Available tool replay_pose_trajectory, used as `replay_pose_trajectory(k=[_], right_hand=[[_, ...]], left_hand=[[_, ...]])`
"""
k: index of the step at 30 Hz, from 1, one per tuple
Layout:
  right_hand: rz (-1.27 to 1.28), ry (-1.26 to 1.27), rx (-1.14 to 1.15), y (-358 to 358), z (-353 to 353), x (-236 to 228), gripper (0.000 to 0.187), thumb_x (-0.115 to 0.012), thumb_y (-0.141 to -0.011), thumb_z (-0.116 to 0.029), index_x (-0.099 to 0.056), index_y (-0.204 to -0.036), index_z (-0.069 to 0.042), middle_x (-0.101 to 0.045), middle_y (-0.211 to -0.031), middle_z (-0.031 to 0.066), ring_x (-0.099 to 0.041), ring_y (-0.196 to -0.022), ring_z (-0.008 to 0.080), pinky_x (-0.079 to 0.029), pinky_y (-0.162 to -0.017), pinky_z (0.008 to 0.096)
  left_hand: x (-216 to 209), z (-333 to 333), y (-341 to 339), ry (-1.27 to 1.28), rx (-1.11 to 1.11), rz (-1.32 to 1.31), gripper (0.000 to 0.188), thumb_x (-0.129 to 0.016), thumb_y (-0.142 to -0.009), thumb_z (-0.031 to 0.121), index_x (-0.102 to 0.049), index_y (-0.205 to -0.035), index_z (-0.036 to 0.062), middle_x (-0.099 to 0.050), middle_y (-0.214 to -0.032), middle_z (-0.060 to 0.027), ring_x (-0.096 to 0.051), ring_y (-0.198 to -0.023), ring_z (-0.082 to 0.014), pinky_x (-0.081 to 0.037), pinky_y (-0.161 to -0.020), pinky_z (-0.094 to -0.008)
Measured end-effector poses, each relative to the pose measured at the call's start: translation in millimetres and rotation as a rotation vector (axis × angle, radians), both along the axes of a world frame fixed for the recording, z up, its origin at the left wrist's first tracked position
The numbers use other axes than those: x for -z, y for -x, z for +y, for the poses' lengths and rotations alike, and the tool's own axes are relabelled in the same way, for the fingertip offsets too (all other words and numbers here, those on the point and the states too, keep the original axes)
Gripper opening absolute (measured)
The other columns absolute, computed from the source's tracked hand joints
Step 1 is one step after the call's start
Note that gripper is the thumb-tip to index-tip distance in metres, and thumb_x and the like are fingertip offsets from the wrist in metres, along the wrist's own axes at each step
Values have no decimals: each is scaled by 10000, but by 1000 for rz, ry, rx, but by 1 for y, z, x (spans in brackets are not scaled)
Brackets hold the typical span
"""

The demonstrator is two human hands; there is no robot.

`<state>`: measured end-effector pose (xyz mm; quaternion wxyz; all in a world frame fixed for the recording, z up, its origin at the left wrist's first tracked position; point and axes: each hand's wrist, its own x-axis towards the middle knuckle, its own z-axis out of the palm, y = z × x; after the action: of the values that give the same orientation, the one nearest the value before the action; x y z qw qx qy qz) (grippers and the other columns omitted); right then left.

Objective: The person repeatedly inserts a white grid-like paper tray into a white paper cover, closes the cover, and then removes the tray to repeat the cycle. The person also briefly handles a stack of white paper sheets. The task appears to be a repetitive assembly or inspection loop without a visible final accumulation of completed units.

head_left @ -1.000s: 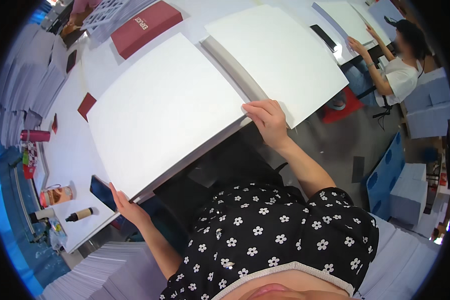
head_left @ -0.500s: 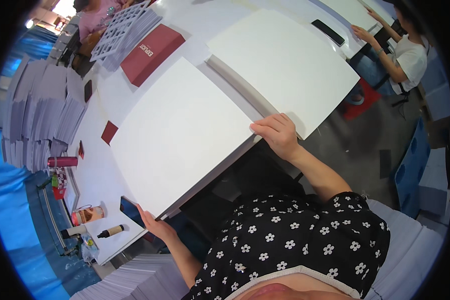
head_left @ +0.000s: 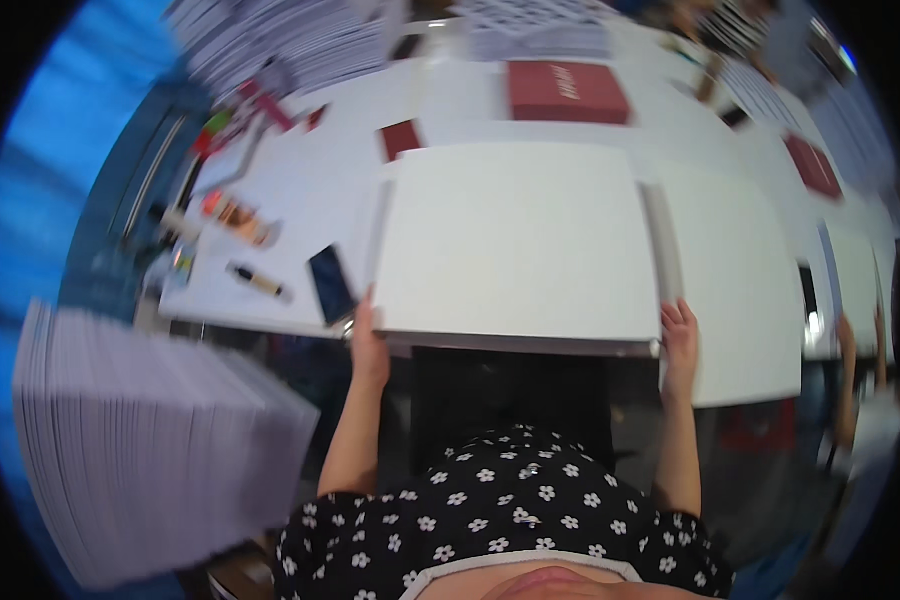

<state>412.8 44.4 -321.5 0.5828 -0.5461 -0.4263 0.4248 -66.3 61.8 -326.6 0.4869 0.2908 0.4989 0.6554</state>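
Observation:
A broad white stack of sheets or boards (head_left: 515, 240) lies in front of me, its near edge along the table front. My left hand (head_left: 369, 350) is at its near left corner, fingers stretched along the side, with a dark phone (head_left: 331, 284) just left of them. At the near right corner is my right hand (head_left: 680, 340), fingers apart and slightly bent, beside the gap to a second white stack (head_left: 735, 280). Blur hides how firmly either hand touches the stack.
A dark red box (head_left: 567, 92) and a small red card (head_left: 400, 139) lie beyond the stack. Left are a marker-like tube (head_left: 259, 280) and an orange-patterned bottle (head_left: 238, 217). A tall paper pile (head_left: 150, 440) stands near left. A co-worker's arms (head_left: 847, 380) show at right.
My view has swung round, so the stack now lies square before me. My right hand has left its pinch on the stack's corner and is now at the right side.

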Motion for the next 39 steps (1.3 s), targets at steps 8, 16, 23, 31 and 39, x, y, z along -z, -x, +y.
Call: replay_pose_trajectory(k=[8,16,23,31,39], right_hand=[[463,420,-303,-38,60,17,785,-331,-991,-670,-424,-1448,-38,-542,-1402,104,-497,-1305,255,-353,-1113,415],[479,356,-316,-24,67,8,735,-550,-971,-552,-405,-1462,-25,-526,-1411,103,-502,-1296,254,-409,-1080,399],[513,420,-344,-30,-1,0,775,-502,-977,-591,-370,-1486,-21,-483,-1451,128,-480,-1316,277,-406,-1083,399],[595,488,-372,-8,-25,-18,778,-476,-983,-600,-366,-1487,-18,-477,-1455,132,-478,-1317,279,-405,-1084,400],[599,413,-378,-19,-28,-13,773,-441,-995,-601,-359,-1490,-13,-468,-1461,140,-474,-1320,284,-405,-1084,402]], left_hand=[[-11,5,-1,190,100,-89,708,-513,-965,592,-469,-1452,80,-523,-1427,-59,-458,-1317,-186,-295,-1127,-362],[-15,2,13,242,157,-19,764,-500,-974,581,-351,-1519,66,-399,-1520,-49,-340,-1400,-176,-239,-1153,-337],[-26,-67,22,244,232,-52,554,-480,-995,539,-553,-1312,92,-582,-1269,-21,-504,-1189,-127,-357,-1046,-307],[-21,-58,46,362,279,-199,652,-433,-981,638,-504,-1385,130,-598,-1254,-79,-576,-1136,-170,-459,-980,-348],[-63,-46,36,346,498,-168,751,-512,-935,660,-485,-1427,94,-573,-1353,-131,-563,-1230,-203,-478,-995,-359]])
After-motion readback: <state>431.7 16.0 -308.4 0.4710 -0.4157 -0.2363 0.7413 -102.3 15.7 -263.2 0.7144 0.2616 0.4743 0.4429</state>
